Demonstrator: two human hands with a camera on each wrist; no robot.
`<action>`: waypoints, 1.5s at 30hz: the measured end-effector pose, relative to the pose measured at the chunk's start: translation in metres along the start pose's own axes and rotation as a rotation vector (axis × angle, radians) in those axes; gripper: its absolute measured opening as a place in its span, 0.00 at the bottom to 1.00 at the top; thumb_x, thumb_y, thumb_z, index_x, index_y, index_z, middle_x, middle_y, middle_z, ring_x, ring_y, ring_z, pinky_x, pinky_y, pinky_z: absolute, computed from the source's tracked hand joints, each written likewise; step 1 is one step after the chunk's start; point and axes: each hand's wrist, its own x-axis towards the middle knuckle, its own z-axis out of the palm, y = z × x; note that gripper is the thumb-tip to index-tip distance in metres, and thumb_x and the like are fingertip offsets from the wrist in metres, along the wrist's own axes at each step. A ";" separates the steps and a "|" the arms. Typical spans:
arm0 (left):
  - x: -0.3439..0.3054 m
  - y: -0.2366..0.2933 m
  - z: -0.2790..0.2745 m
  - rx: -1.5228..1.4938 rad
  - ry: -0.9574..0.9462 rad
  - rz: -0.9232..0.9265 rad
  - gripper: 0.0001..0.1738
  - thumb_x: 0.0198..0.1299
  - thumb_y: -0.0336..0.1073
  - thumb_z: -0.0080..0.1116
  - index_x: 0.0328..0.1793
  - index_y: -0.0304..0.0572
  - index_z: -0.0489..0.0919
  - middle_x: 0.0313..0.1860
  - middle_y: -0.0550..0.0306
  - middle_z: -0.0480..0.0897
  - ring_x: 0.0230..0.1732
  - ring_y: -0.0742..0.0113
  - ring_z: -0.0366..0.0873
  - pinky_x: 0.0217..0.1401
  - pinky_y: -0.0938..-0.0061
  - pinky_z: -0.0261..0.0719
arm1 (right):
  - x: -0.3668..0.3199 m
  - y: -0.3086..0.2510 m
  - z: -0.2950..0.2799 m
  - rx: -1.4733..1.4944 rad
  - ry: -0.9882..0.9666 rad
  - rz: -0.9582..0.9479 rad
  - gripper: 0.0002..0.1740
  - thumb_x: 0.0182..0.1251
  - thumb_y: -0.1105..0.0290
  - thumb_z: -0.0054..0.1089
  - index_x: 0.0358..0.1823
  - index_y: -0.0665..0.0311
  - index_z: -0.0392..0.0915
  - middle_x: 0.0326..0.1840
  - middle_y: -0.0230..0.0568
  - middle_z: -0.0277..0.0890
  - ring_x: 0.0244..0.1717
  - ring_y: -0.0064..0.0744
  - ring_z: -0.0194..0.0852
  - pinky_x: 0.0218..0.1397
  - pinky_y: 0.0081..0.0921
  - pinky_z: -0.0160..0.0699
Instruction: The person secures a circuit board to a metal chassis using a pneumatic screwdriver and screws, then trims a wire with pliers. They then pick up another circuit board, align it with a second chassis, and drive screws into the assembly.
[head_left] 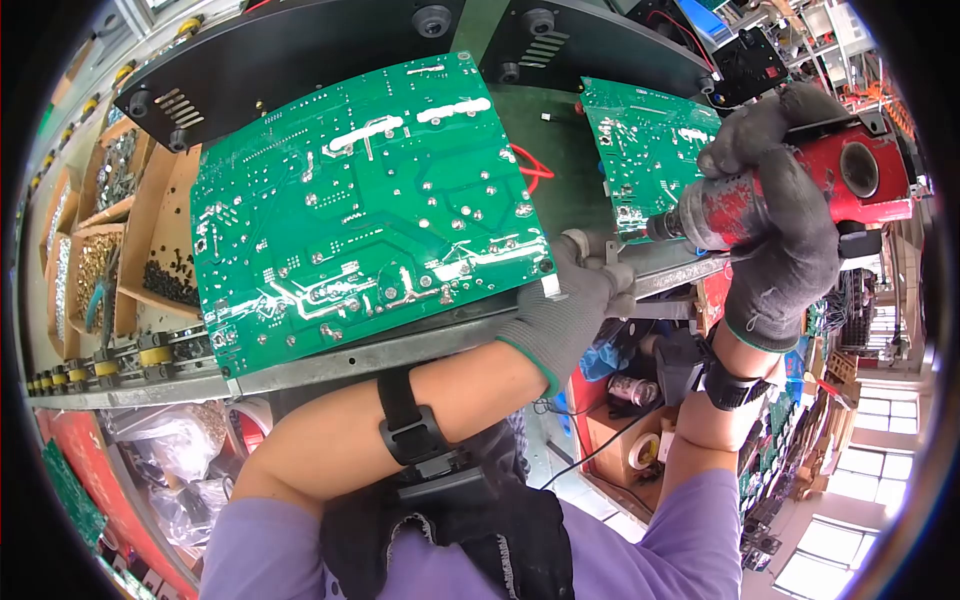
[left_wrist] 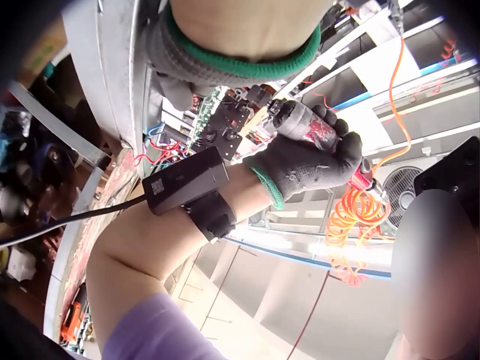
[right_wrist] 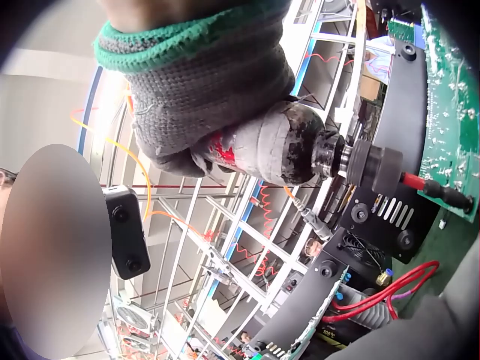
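My gloved right hand (head_left: 780, 200) grips a worn red air screwdriver (head_left: 725, 212) with fingers wrapped round its body. In the right wrist view its dark bit (right_wrist: 442, 191) points at a corner of a green circuit board (right_wrist: 450, 127). From the head view, that smaller-looking board (head_left: 645, 150) lies at the right, with the tool's nose over its near corner. My gloved left hand (head_left: 570, 310) is by the metal rail (head_left: 660, 275), between the two boards, fingertips close to a small metal tab (head_left: 612, 252); I cannot tell whether they hold it. Nearest that wrist is the large green board (head_left: 370, 210).
Black vented panels (head_left: 300, 70) stand behind the boards. At the left, cardboard trays (head_left: 150, 230) hold screws and other small hardware. Red wires (head_left: 535, 168) loop out beside the large board. An orange coiled hose (left_wrist: 352, 217) hangs near the screwdriver.
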 end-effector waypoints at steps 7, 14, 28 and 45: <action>0.008 0.000 0.010 -0.003 0.006 -0.019 0.11 0.59 0.20 0.60 0.45 0.28 0.71 0.36 0.49 0.81 0.32 0.68 0.84 0.33 0.80 0.87 | -0.002 0.003 -0.002 0.083 -0.001 -0.016 0.29 0.57 0.69 0.57 0.61 0.71 0.62 0.34 0.39 0.65 0.35 0.32 0.64 0.44 0.32 0.68; 0.006 -0.001 0.012 -0.061 0.054 0.000 0.11 0.57 0.18 0.59 0.44 0.29 0.71 0.31 0.49 0.82 0.29 0.67 0.84 0.31 0.81 0.87 | -0.003 0.004 -0.001 0.065 0.021 -0.018 0.29 0.57 0.70 0.57 0.61 0.69 0.62 0.34 0.39 0.65 0.36 0.32 0.64 0.44 0.32 0.68; 0.010 -0.002 0.012 -0.038 0.032 0.037 0.12 0.58 0.18 0.58 0.47 0.23 0.71 0.33 0.48 0.82 0.29 0.67 0.84 0.32 0.82 0.87 | -0.004 0.004 -0.002 0.052 0.031 -0.040 0.31 0.58 0.70 0.57 0.62 0.70 0.60 0.35 0.40 0.64 0.36 0.32 0.63 0.42 0.32 0.69; 0.010 0.005 0.008 -0.037 -0.008 0.006 0.09 0.62 0.25 0.55 0.47 0.32 0.72 0.35 0.51 0.83 0.29 0.70 0.84 0.30 0.81 0.86 | -0.004 0.003 -0.004 0.094 -0.003 -0.001 0.31 0.59 0.68 0.60 0.62 0.67 0.61 0.36 0.41 0.65 0.37 0.33 0.65 0.43 0.34 0.70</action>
